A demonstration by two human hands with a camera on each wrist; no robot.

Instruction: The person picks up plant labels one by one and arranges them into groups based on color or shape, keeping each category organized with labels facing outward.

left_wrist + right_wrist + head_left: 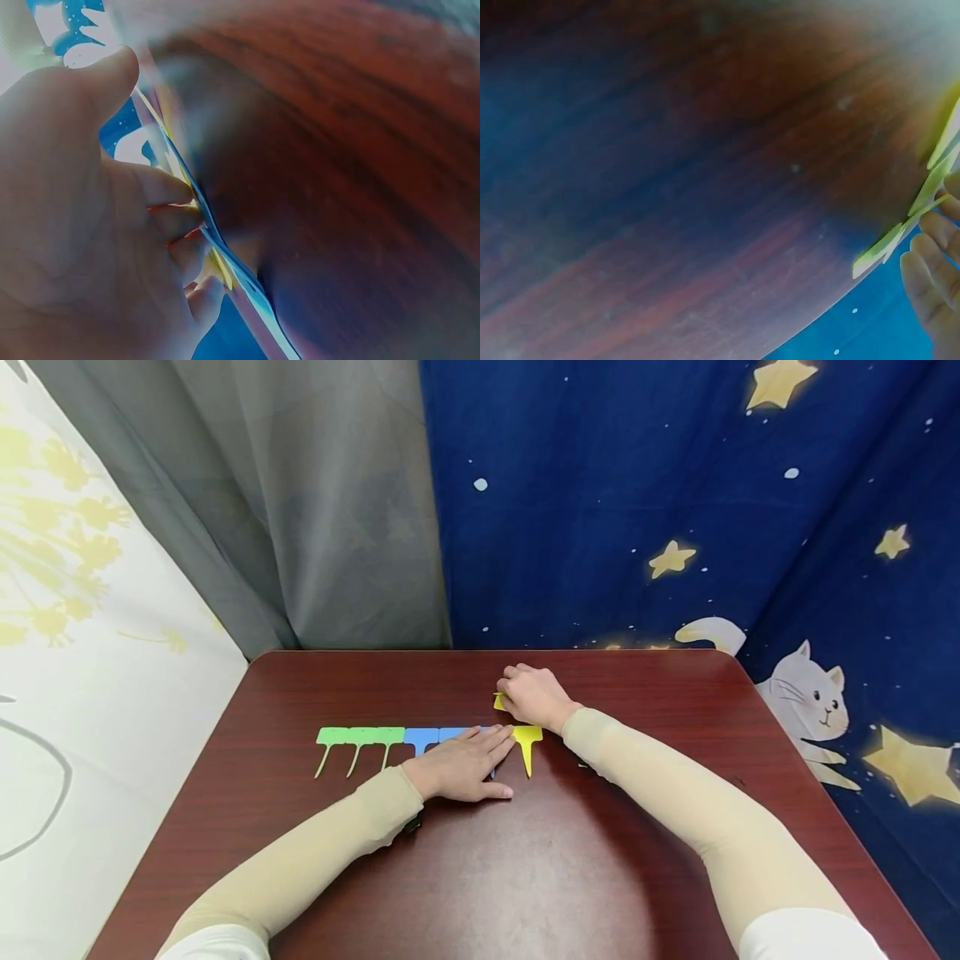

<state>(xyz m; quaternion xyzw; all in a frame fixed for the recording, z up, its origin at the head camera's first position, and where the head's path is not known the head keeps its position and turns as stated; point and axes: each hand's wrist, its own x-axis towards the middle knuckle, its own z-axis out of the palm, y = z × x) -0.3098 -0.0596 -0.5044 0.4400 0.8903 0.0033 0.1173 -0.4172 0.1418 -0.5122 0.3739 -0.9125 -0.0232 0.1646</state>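
T-shaped plastic plant labels lie side by side in a row on the table: green labels (333,736) at the left, blue labels (422,737) in the middle, a yellow label (528,737) at the right end. My left hand (463,768) rests palm down across the blue labels, fingers straight, fingertips touching the yellow one's edge; it hides part of the row. Behind the row, my right hand (536,695) has curled fingers and pinches another yellow plant label (498,702), mostly hidden by the hand. In the right wrist view its fingers (937,259) are beside yellow-green labels (877,251).
The dark red wooden table (480,877) has its back edge close behind my right hand. Beyond it hang a grey curtain (352,510) and a blue star-patterned curtain (570,510). A small dark object (412,825) shows below my left wrist.
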